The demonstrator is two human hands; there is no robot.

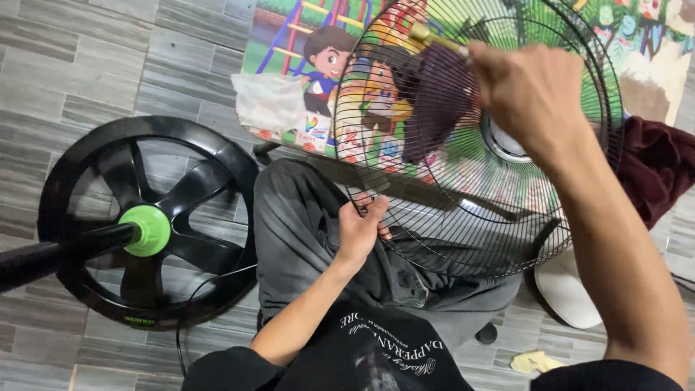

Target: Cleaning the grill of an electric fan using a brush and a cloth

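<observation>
Two bare hands work on one round black wire fan guard [499,217], which stands tilted over the person's grey-trousered lap at the centre and 2 o'clock of the view. The left hand [360,233] is closed on the guard's rim at its 8 o'clock edge, fingers hooked through the wires. The right hand [532,90], at 1 o'clock, is clenched around the pale handle of a dark-bristled brush [436,94], whose head lies against the wires. The step in hand appears to be brushing dust off the grille; the next stroke likely calls for a firm rim grip and perhaps turning the guard to bring unbrushed wires under the bristles.

At 9 o'clock lies a round black plastic fan base [181,217] with a green collar [150,230] on its pole. At 12 o'clock a colourful cartoon-printed floor mat [289,43] bears a crumpled white plastic bag [269,101]. A dark red cloth [662,170] sits at 3 o'clock; a small yellow scrap [534,361] at 5 o'clock.
</observation>
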